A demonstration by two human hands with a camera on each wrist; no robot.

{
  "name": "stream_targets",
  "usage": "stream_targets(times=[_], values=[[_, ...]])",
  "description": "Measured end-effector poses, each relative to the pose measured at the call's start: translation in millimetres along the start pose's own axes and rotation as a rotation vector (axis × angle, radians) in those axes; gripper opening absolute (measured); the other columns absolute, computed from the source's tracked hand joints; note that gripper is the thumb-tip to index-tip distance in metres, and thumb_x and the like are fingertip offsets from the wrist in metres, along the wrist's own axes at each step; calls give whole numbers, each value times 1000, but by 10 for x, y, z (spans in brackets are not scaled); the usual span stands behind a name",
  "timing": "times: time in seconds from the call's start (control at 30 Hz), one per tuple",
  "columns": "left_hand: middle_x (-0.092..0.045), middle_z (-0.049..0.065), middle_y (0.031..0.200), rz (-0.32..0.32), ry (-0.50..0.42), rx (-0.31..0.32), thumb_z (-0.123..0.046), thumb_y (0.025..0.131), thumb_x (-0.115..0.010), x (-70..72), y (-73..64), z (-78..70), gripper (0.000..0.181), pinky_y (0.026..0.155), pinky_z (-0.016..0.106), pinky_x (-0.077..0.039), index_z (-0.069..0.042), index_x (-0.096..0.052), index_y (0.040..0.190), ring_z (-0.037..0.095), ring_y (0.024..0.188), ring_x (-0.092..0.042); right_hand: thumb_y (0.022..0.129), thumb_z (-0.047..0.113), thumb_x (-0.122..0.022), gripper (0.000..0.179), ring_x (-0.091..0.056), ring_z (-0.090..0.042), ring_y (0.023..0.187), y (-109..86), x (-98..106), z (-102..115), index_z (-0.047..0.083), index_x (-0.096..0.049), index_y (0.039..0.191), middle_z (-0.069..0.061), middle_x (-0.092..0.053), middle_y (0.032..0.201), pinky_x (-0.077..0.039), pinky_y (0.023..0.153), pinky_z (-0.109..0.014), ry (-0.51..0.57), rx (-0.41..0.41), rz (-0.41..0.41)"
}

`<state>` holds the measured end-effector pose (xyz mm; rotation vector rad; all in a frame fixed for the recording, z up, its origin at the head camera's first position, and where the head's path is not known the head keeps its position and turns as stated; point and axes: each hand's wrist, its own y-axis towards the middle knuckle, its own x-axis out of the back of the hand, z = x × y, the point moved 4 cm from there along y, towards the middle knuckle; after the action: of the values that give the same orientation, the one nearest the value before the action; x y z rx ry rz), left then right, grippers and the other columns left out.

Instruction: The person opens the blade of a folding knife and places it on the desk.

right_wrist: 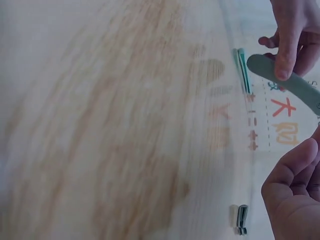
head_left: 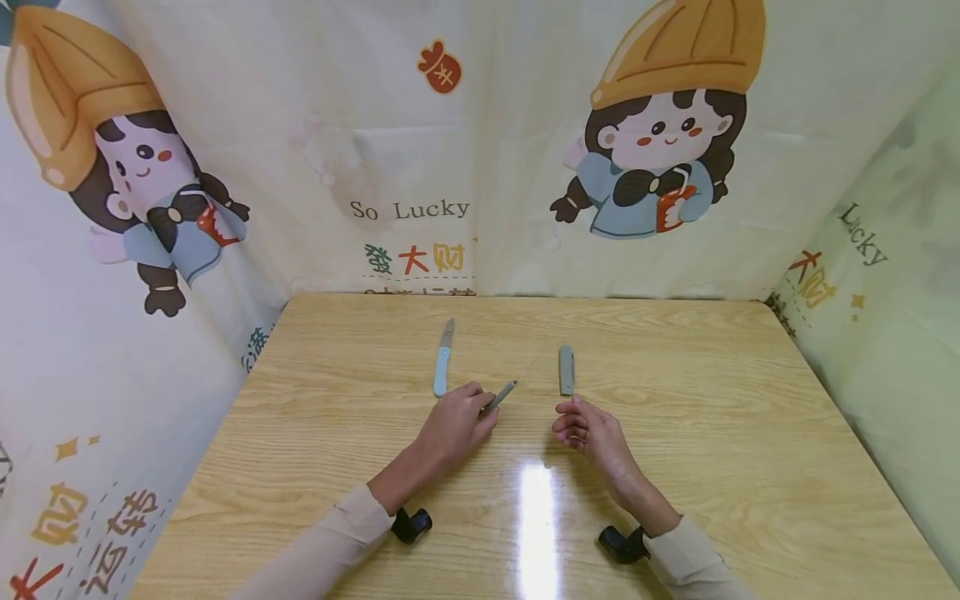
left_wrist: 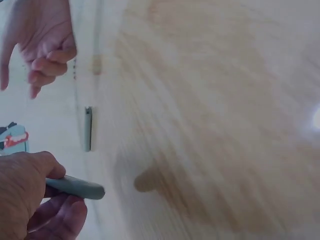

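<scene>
Grey-green folding knife [head_left: 505,393], I see, is pinched in the left grip [head_left: 453,425]; the right grip [head_left: 597,437], loosely curled, is near a second knife [head_left: 566,371] on the worktop [head_left: 697,400].

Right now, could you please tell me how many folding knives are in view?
3: a light-blue knife, blade out, on the table; a grey knife held in the left hand; and a folded grey knife on the table just beyond the right hand.

I've got left hand [head_left: 453,425] in a pinch grip — right hand [head_left: 596,435] loosely curled, palm [left_wrist: 42,35] turned inward. Both forearms [head_left: 405,479] angle toward each other — hands apart.
</scene>
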<state>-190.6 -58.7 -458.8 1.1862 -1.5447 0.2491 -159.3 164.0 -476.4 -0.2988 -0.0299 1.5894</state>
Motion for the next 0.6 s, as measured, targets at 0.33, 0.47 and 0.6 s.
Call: stream_targets(times=[0.33, 0.47, 0.6], values=[[-72, 3, 86, 67, -265, 220, -11, 98, -69, -111, 245, 265, 16, 63, 26, -55, 0, -77, 106, 9, 73, -66, 111, 36, -43, 53, -61, -17, 80, -10, 8, -23, -14, -59, 115, -11, -65, 91, -53, 74, -29, -81, -11, 50], [-74, 7, 94, 107, -360, 295, -11, 100, -66, -164, 322, 384, 20, 68, 28, -55, 1, -76, 111, 10, 78, -66, 111, 34, -44, 52, -61, -17, 80, -20, 8, -55, -15, -59, 114, -11, -66, 91, -53, 74, -28, -102, -17, 78], [-74, 6, 89, 146, -406, 340, -10, 101, -63, -212, 393, 471, 19, 61, 24, -46, 0, -78, 105, 8, 69, -56, 109, 28, -48, 45, -62, -17, 81, -32, 12, -83, -16, -59, 114, -10, -66, 90, -53, 74, -28, -129, -19, 92]])
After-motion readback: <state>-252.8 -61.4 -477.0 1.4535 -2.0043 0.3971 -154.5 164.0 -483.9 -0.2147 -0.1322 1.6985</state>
